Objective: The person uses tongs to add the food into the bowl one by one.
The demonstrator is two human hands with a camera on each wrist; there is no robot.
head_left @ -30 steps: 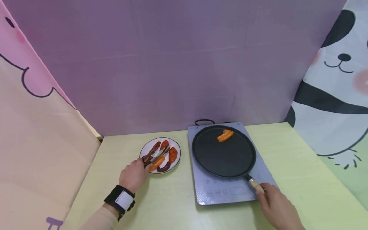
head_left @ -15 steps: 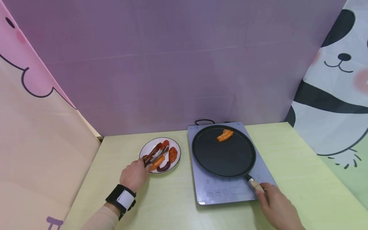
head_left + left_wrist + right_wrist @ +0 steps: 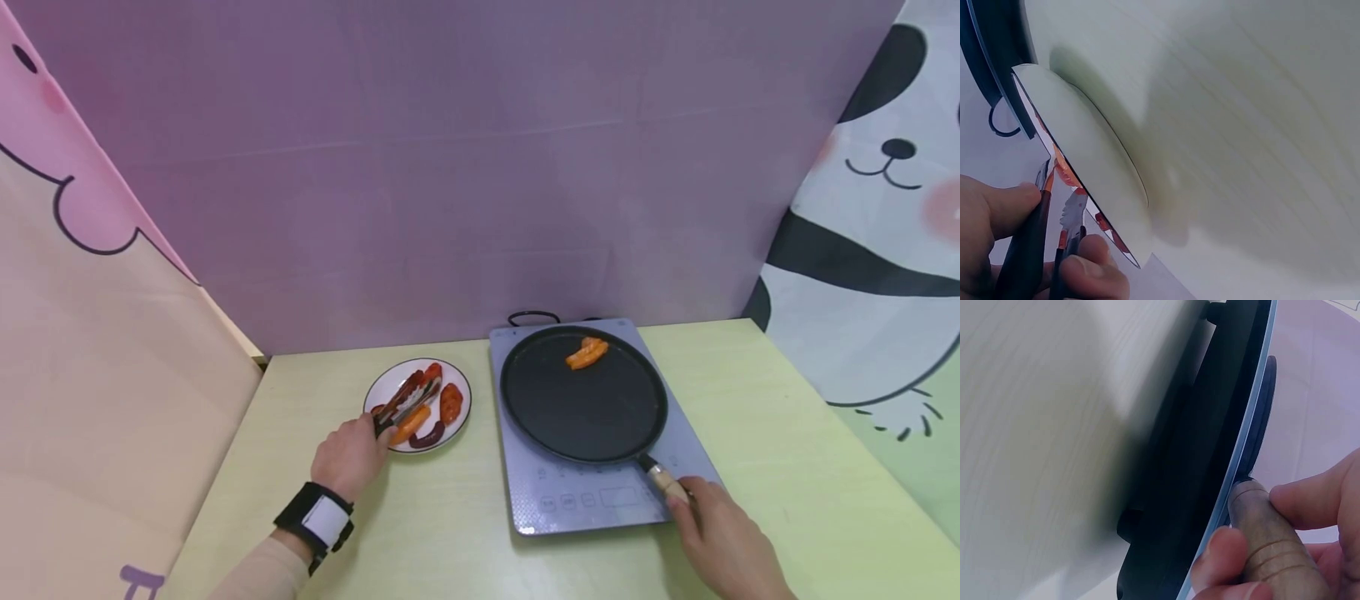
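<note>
My left hand [image 3: 351, 458] grips a pair of metal tongs [image 3: 406, 410] with dark handles, reaching over a white, dark-rimmed plate [image 3: 382, 390]. The tongs' tips are at a red food piece [image 3: 432, 372] on the plate's far side; whether they pinch it firmly is hard to tell. Around them lie an orange strip [image 3: 412, 424], a dark curved sausage [image 3: 428, 436] and a reddish piece [image 3: 451, 404]. My right hand [image 3: 723, 533] holds the wooden handle [image 3: 1272, 544] of a flat black pan [image 3: 585, 408]. Orange food [image 3: 587, 354] lies near the pan's far edge.
Under the pan is a grey induction cooker [image 3: 577, 521], whose black cord [image 3: 534, 314] loops behind it. Pale wood tabletop [image 3: 450, 533] surrounds plate and cooker. A purple backdrop [image 3: 450, 208] stands at the back, with patterned cloths on both sides.
The tongs' arms have drawn slightly closer together around the red piece, which has shifted a little. My right hand, the pan and its food have stayed put.
</note>
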